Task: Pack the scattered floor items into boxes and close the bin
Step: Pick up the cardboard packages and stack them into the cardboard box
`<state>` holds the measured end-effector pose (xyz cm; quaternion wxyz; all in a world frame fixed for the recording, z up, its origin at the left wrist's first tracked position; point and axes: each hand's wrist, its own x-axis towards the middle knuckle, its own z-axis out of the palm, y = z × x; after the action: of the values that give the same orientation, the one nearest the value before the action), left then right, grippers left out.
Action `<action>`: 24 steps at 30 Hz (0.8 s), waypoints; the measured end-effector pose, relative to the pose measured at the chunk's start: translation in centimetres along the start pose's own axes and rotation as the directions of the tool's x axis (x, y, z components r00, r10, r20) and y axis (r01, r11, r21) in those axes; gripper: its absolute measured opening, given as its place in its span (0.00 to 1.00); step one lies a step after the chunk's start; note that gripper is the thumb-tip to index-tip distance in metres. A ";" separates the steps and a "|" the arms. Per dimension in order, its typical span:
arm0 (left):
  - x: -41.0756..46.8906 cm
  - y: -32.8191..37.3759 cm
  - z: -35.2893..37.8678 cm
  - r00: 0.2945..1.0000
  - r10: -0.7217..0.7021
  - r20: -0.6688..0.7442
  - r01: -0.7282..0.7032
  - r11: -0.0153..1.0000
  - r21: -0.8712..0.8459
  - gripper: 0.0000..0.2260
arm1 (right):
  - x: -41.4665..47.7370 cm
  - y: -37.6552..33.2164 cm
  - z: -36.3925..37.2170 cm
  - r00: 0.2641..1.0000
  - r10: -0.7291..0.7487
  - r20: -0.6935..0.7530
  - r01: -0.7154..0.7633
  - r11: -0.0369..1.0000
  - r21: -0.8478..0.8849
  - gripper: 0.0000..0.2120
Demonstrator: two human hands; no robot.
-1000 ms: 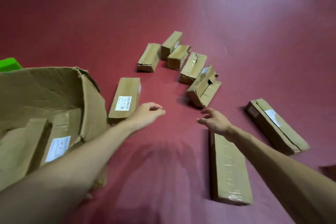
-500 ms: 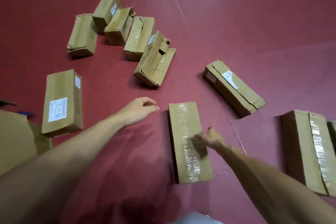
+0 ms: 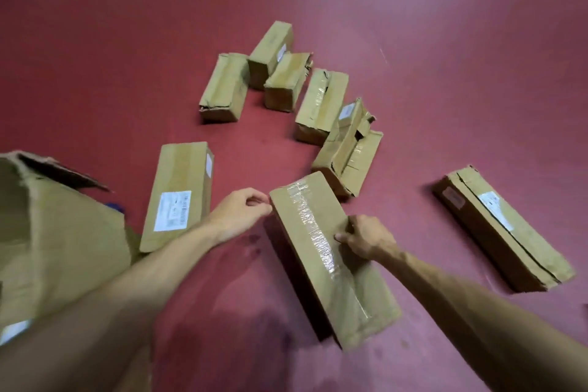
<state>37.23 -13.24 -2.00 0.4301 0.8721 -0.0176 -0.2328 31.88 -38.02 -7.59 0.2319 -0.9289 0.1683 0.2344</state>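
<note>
- Right hand [image 3: 366,239] grips a long brown cardboard parcel with a clear tape strip [image 3: 331,258] at mid-length on its right long edge. The thumb lies on the top face by the tape and the fingers curl over the edge.
- Taped parcel runs away from the person, with about half of it beyond the grip and half nearer than it. It is tilted, with its dark left side face in view and a shadow on the dark red floor [image 3: 445,73] under its left side.
- Left hand [image 3: 238,213] is left of the grip at the parcel's far left corner, fingers curled, thumb and forefinger tips right at the corner. Cannot tell whether they pinch it or only touch.
- Flat brown cardboard parcel with a white printed label [image 3: 178,197] lies on the floor left of the grip, just past the left forearm, apart from the held parcel.
- Big open, crumpled brown cardboard box [image 3: 57,239] is far left of the grip, partly behind the left arm.
- Crushed, torn brown parcel [image 3: 348,156] lies just beyond the grip, near the held parcel's far end.
- Row of four more brown cardboard parcels [image 3: 321,105] lies further beyond.
- Long split brown parcel with a white label [image 3: 499,229] lies on the floor, well right of the grip.
</note>
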 end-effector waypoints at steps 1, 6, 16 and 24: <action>-0.5 -0.6 -2.0 0.998 -0.045 -0.045 0.043 0.998 -0.034 0.06 | 0.1 -2.3 -0.7 1.000 -0.008 0.003 0.008 1.000 -0.008 0.18; 0.0 -5.1 -8.0 0.938 -0.251 -0.239 0.240 0.968 -0.076 0.07 | 1.4 -10.3 -0.1 0.999 0.023 -0.039 -0.021 0.998 0.053 0.22; 7.1 -17.0 -6.6 0.769 -0.386 -0.509 0.523 0.838 0.155 0.31 | 10.7 -9.7 9.1 0.995 -0.055 0.080 0.020 0.920 0.392 0.37; 4.9 -18.3 -3.9 0.748 -0.564 -0.350 0.600 0.800 -0.004 0.50 | 9.6 -8.7 10.6 0.979 0.050 0.197 -0.134 0.887 0.441 0.25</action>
<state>40.12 0.06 -15.79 0.2845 0.8823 0.3157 -0.2026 39.76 -27.34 -17.79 0.4443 -0.8154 0.2404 0.2825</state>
